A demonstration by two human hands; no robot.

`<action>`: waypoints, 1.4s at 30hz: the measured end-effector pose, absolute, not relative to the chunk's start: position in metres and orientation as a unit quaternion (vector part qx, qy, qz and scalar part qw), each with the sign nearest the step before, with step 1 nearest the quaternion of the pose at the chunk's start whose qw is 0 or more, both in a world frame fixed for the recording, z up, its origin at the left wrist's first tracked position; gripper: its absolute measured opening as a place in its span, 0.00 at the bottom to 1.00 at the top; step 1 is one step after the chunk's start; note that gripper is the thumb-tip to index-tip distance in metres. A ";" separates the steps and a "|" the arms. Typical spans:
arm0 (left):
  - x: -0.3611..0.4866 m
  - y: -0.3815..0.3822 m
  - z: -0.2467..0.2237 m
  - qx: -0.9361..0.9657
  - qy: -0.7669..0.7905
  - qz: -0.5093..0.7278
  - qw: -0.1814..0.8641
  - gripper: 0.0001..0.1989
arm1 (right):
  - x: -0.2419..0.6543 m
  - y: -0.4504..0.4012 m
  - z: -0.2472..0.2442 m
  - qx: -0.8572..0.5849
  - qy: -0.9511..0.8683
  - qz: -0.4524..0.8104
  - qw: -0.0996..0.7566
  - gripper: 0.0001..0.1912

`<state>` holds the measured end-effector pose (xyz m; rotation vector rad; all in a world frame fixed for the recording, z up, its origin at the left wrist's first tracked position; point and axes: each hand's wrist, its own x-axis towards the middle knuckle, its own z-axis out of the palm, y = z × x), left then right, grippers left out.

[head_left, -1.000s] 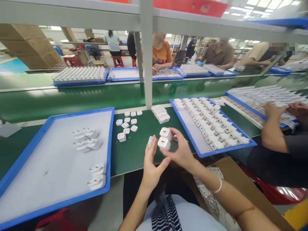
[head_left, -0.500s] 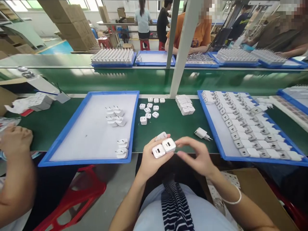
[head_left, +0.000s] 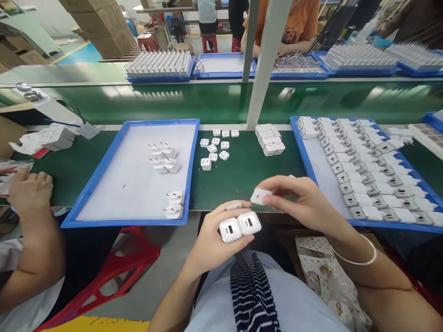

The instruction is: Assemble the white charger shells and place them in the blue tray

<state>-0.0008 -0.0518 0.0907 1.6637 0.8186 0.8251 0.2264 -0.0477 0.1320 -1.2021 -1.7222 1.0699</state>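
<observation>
My left hand (head_left: 208, 237) is wrapped round two white USB wall chargers (head_left: 230, 229), side by side with their port faces up. Another small white piece (head_left: 234, 206) shows between its fingers. Between thumb and fingers, my right hand (head_left: 304, 200) pinches a white charger face piece (head_left: 260, 196) with a dark slot, just above and right of the chargers. Behind the right hand a sliver of white charger (head_left: 291, 176) peeks out. Several loose white face pieces (head_left: 224, 155) lie on the green bench beyond, beside a block of stacked white pieces (head_left: 270, 139).
On the left, a blue-rimmed tray (head_left: 126, 225) holds a few chargers with pins. A second blue tray (head_left: 304, 157) at right carries rows of chargers. A metal post (head_left: 263, 69) rises at the bench's back edge. A co-worker's hand (head_left: 30, 190) rests at far left.
My right hand has gone from empty and open to pinching a white face piece. The chargers in my left hand have shifted slightly right and down in view, as the camera has tilted down.
</observation>
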 end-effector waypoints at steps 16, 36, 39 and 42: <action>0.004 -0.051 0.097 0.727 0.313 0.342 0.507 0.19 | 0.223 -0.055 0.138 -0.408 -0.680 0.537 0.287 0.10; 0.005 -0.055 0.095 0.757 0.337 0.305 0.469 0.21 | 0.221 -0.055 0.137 -0.451 -0.656 0.559 0.232 0.10; 0.006 -0.055 0.095 0.760 0.338 0.305 0.464 0.20 | 0.222 -0.055 0.136 -0.455 -0.652 0.565 0.221 0.10; 0.008 -0.055 0.094 0.760 0.346 0.304 0.458 0.19 | 0.222 -0.053 0.134 -0.458 -0.639 0.580 0.212 0.10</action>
